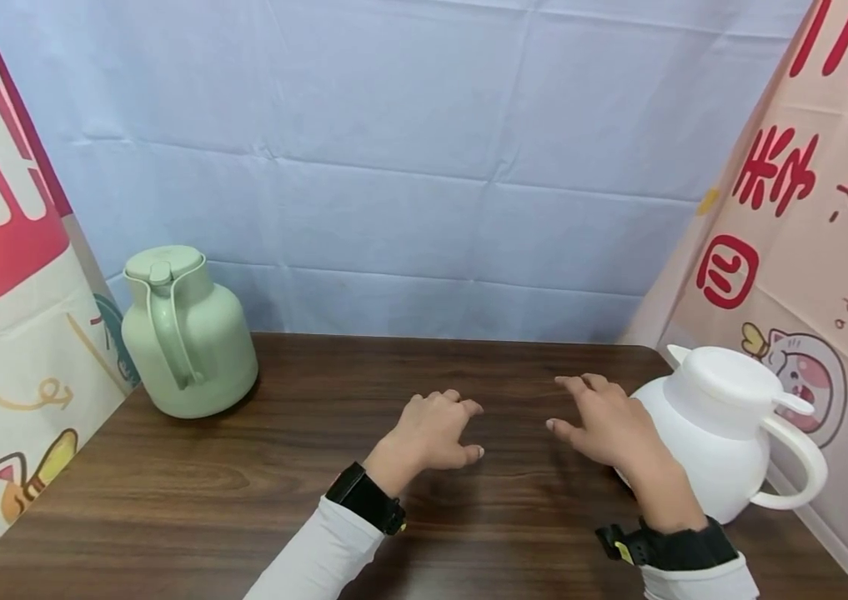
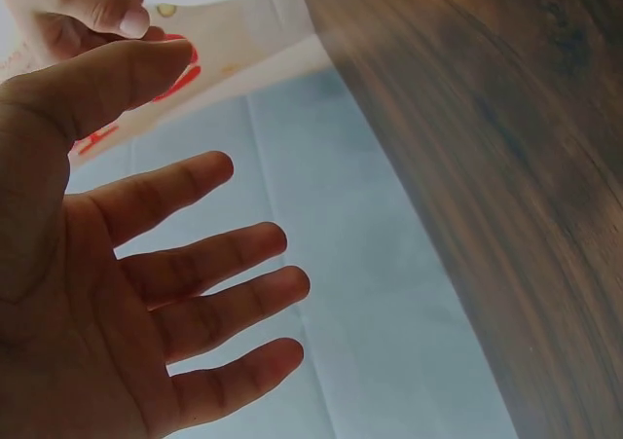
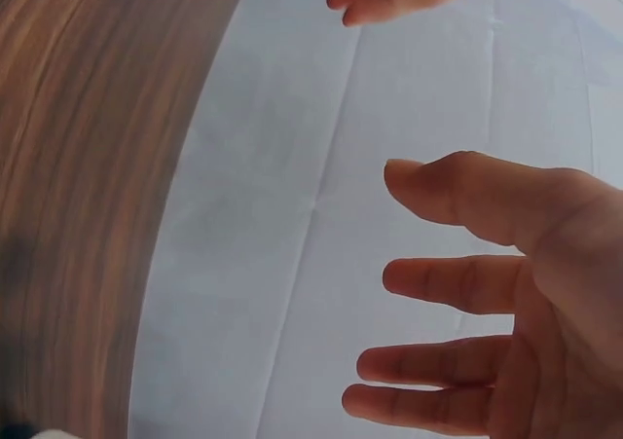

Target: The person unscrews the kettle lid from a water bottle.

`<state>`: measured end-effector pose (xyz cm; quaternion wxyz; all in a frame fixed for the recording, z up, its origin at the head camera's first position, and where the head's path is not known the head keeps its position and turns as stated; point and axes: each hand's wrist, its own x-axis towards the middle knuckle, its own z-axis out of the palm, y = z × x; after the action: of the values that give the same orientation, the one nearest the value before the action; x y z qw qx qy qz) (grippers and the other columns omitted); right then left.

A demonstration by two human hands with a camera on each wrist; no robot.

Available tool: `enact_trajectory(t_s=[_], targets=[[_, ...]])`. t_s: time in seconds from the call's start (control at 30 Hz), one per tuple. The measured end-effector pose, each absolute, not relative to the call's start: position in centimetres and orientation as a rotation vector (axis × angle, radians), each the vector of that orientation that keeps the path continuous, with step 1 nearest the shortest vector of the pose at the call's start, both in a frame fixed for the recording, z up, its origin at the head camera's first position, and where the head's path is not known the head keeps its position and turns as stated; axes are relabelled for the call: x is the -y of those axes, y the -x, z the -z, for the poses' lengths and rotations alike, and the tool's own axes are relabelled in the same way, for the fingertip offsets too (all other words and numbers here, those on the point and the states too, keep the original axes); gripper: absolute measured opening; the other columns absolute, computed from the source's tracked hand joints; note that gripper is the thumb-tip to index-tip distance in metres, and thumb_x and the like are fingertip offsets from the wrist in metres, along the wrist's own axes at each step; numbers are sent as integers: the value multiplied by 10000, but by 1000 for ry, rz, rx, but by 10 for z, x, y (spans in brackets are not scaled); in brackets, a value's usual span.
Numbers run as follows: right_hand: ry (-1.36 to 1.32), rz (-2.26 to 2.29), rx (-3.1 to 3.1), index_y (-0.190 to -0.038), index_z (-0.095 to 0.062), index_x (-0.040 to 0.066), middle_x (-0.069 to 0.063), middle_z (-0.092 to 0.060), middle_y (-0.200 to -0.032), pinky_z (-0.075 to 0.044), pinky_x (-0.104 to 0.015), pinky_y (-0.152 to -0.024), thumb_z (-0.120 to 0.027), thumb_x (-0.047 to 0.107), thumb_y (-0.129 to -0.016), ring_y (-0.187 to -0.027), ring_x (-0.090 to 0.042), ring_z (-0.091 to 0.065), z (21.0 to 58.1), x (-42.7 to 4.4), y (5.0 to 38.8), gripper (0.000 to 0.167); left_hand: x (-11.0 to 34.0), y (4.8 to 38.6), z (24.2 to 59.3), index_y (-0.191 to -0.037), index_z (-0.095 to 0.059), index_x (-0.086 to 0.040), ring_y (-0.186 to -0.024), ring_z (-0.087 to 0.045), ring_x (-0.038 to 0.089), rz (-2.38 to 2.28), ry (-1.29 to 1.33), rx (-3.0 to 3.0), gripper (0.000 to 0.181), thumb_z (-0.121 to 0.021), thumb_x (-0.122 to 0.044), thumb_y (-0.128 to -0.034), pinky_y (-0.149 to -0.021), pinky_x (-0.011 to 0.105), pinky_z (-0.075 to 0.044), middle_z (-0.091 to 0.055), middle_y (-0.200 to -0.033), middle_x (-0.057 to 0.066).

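The white, round-bodied lidded jug (image 1: 724,454) stands upright on the brown wood-grain counter (image 1: 206,500), just beside your right hand (image 1: 611,421). The pale-green lidded jug (image 1: 224,350) stands well left of your left hand (image 1: 431,429). Both hands' fingers are spread, holding nothing. Gripping a jug's handle (image 1: 816,475) should prove steadiest.

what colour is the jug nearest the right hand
The jug is white, showing best in the head view.

1. Flask (image 1: 219,350): soft sage green throughout.
2. Jug (image 1: 724,437): plain white.
3. Table (image 1: 206,500): dark brown, streaked wood grain.
4. Back cloth (image 1: 408,208): pale blue.
5. Right cloth (image 1: 799,283): pinkish, red lettering.
6. Sleeves (image 1: 322,554): white.
7. Wristbands (image 1: 362,498): black, yellow-flecked, I think, from here.
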<state>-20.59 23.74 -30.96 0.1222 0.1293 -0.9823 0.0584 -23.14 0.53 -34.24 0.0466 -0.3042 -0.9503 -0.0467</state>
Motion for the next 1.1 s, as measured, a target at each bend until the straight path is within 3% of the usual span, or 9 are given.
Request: enact_trajectory(t_s=[0.77, 1.1], targets=[[-174, -163, 2641, -1212, -510, -5, -390, -364, -1247, -348, -682, -635, -698, 265, -777, -1016, -590, -393, 298, -288, 181, 546, -36, 218, 346, -1314, -527, -266, -1030, -546, 184, 53, 1012, 2832, 525, -600, -504, -851, -814, 375, -445, -539, -1218, -18], [-57, -185, 2554, -1214, -490, -14, -399, -332, -1249, -290, -734, -687, -692, 233, -769, -1058, -601, -336, 294, -309, 177, 548, -43, 226, 351, -1305, -537, -255, -990, -558, 175, 116, 1012, 2822, 505, -607, -474, -856, -768, 349, -448, -550, -1196, -14]])
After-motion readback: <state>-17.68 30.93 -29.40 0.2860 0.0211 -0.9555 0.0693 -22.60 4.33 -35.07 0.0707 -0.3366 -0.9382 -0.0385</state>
